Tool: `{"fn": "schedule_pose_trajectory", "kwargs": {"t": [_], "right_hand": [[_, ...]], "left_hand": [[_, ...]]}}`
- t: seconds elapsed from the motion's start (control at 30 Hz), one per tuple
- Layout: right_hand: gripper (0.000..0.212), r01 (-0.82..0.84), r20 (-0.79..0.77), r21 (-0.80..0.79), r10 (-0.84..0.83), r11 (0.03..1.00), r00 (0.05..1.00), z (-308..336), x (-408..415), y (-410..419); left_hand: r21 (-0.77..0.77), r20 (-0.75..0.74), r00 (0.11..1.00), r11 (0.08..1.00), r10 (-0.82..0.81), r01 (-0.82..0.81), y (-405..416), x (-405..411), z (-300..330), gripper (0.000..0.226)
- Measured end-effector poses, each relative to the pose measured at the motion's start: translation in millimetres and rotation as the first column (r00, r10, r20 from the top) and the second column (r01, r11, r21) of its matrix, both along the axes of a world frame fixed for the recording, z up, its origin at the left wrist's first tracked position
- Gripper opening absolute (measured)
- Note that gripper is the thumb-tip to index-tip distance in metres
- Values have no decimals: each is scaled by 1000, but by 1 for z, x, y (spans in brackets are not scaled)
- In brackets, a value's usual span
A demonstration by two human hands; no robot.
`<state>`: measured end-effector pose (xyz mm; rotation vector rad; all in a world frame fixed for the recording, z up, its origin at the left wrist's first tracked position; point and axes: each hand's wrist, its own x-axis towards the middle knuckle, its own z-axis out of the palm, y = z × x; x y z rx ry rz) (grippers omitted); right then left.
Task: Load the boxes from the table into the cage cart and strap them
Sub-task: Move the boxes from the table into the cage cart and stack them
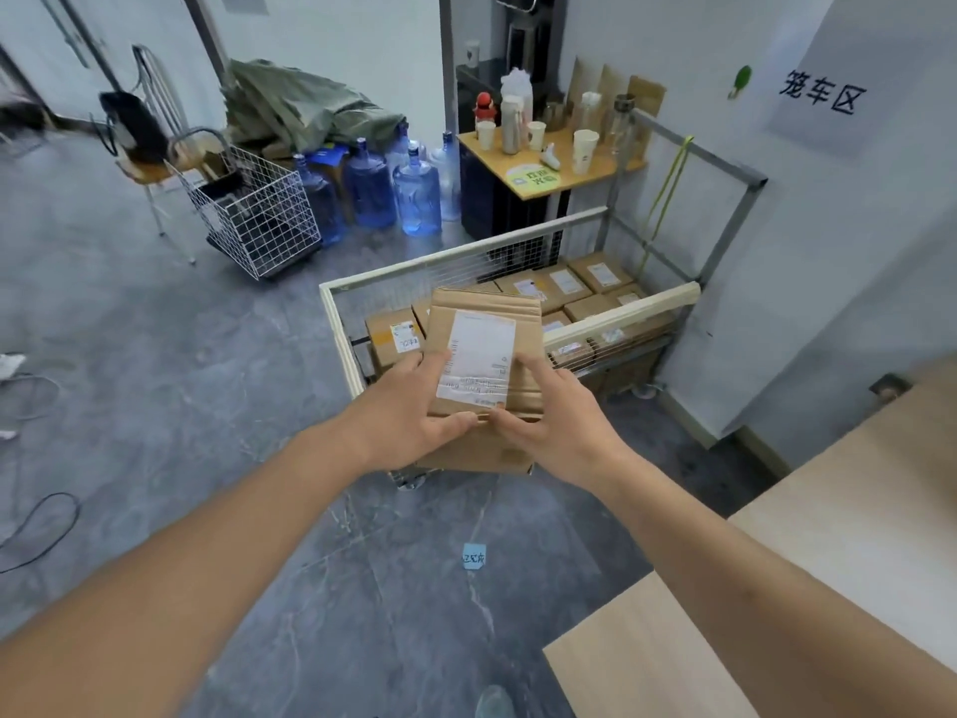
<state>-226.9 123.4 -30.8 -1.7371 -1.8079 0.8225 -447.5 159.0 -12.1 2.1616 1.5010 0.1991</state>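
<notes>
Both arms stretch forward at frame centre, the left hand [409, 406] and right hand [549, 422] gripping a cardboard box [484, 365], fingers curled round its near edge, just before the cage cart [336, 323]. Its white shipping label [479, 365] is too blurred to read; a wall sign [823, 93] at upper right reads "笼车区". More boxes [564, 287] fill the cart, blue water jugs [393, 189] stand behind, and the worktop [828, 536] sits at lower right.

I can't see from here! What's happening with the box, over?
Left hand and right hand both gripping one labelled box. Held before the cage cart, boxes already inside. Nothing between box and cart.
</notes>
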Motion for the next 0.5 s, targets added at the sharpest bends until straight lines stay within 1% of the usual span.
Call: {"fn": "schedule_pose_trajectory", "kwargs": {"t": [0.23,0.37,0.5], "right_hand": [[75,-33,26,-71,35,997,999,-23,-17,87],[76,-6,33,-112,10,994,999,-45,-33,143],[75,57,51,-165,-49,985,997,-71,-56,204]], "left_hand": [[-78,-7,999,996,50,-50,76,-14,-19,96],[-118,-14,1000,993,28,-29,137,-29,-41,96],[-166,1,1000,986,-20,20,212,-47,-73,97]]}}
